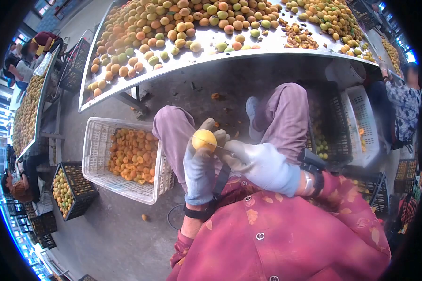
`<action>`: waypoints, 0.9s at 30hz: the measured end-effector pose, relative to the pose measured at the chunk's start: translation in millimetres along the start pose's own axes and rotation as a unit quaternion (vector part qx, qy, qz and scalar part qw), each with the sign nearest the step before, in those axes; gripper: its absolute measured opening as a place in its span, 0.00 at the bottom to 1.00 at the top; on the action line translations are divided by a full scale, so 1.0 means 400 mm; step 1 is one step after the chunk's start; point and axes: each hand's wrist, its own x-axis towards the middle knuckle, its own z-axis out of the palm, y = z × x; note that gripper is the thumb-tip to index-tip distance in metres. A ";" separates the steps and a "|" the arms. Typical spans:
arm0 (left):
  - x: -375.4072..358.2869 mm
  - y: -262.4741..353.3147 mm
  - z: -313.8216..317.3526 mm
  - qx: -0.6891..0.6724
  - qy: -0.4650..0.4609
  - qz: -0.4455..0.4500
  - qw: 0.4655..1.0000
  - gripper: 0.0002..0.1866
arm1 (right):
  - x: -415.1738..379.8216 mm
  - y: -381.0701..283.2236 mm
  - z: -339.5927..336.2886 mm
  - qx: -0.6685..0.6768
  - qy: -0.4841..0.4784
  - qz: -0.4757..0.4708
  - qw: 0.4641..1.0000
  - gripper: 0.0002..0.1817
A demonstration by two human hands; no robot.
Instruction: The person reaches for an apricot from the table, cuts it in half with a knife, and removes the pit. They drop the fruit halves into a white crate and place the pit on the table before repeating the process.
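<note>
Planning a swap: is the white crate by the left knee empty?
No, partly filled: cut orange fruit lies inside, below the crate's rim.

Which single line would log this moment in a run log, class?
left hand: holding yellow apricot | right hand: thin tool at apricot | white crate: apricot halves | metal table: whole apricots
</note>
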 end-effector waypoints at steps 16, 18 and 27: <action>0.012 0.048 0.006 0.108 0.027 -0.061 0.992 0.28 | 0.010 0.042 0.010 -0.088 0.005 -0.025 0.996 0.11; 0.008 0.047 0.010 0.086 0.031 -0.075 0.993 0.26 | 0.010 0.048 0.018 -0.104 0.014 -0.025 0.994 0.12; 0.010 0.031 0.013 0.011 0.035 -0.109 0.993 0.25 | 0.015 0.073 0.036 -0.071 0.045 -0.061 0.995 0.10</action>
